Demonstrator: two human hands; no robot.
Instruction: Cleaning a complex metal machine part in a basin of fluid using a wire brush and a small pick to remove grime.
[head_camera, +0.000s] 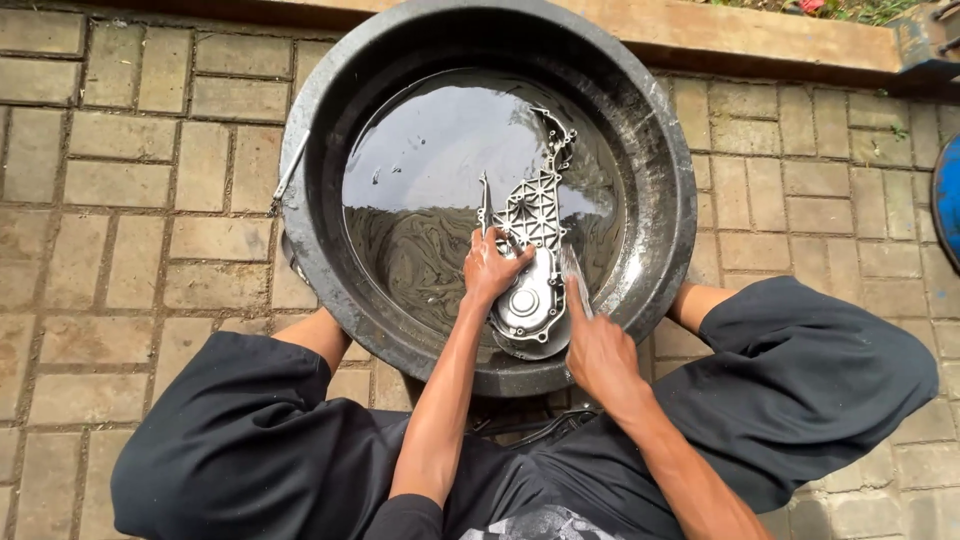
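Scrubbing step, mid-wash. Your left hand (490, 268) clamps the grey metal engine cover (530, 262), propped half-submerged in dark oily liquid in the black basin (655, 150). Your right hand (597, 352) is clenched on a brush (575, 280) at the cover's edge. Next, probably: work the ribbed upper section, keeping hold steady.

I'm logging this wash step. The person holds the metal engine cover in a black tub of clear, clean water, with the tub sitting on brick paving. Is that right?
Not quite. The head view shows the liquid in the black tub is dark and oily, not clear. The left hand does hold the metal engine cover, and the tub sits on brick paving.
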